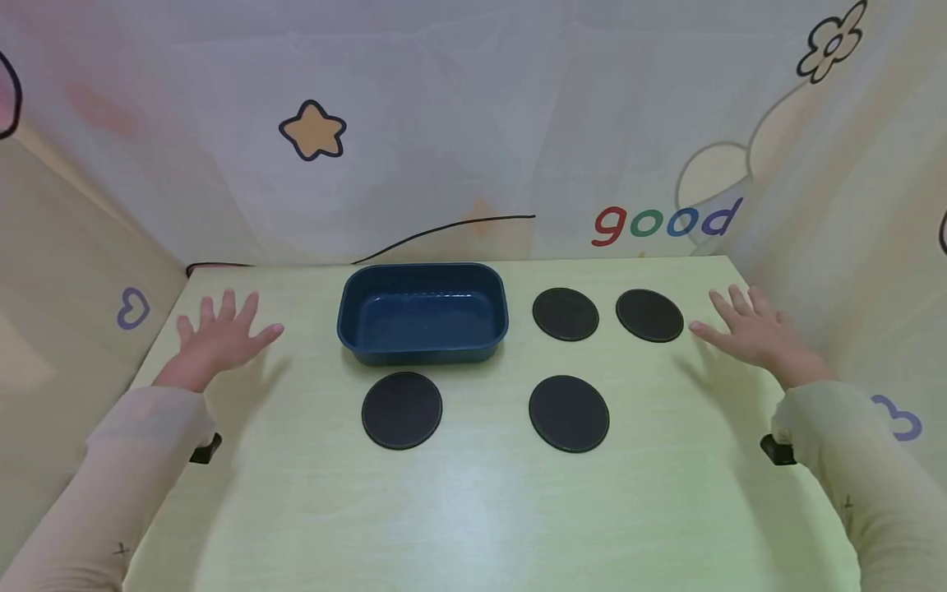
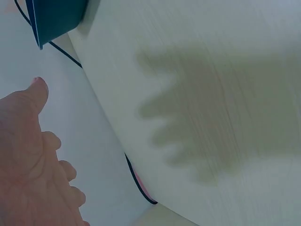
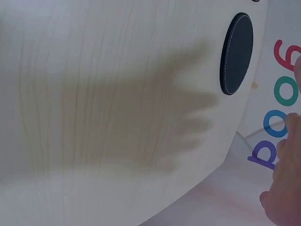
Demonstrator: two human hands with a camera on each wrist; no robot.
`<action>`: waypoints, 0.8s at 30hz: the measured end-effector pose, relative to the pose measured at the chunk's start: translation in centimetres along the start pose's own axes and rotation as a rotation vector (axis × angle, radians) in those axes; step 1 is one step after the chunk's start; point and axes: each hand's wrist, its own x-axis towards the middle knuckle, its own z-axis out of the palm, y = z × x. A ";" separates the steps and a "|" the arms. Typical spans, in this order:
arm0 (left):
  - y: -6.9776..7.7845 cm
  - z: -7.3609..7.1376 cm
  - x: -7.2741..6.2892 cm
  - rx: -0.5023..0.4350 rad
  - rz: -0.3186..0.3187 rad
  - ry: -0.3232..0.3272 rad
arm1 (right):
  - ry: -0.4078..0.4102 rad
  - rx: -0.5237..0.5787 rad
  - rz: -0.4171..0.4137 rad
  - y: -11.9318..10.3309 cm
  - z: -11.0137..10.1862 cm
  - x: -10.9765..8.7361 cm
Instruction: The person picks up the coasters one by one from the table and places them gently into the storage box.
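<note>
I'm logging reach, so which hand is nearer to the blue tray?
Left. The left hand is out to the left of the blue tray; the right hand is farther off on its right, beyond the rightmost black disc.

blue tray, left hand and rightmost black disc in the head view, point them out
Blue tray [image 1: 422,319]: head view, on its bare inside.
Left hand [image 1: 220,339]: head view, on the back of the hand.
Rightmost black disc [image 1: 649,316]: head view, on the middle of its top.

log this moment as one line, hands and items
left hand: spread, holding nothing | right hand: spread, holding nothing | blue tray: on table | four black discs: flat, outside tray
</note>
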 end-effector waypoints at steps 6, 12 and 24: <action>0.6 0.1 0.1 0.021 0.005 -0.024 | -0.001 -0.003 -0.020 -1.3 0.1 0.0; 2.0 -0.4 -0.1 0.013 0.016 -0.033 | 0.034 0.001 -0.053 -3.0 0.1 0.1; 4.0 -0.4 0.1 0.038 0.043 -0.046 | 0.039 -0.038 -0.124 -6.5 0.4 0.0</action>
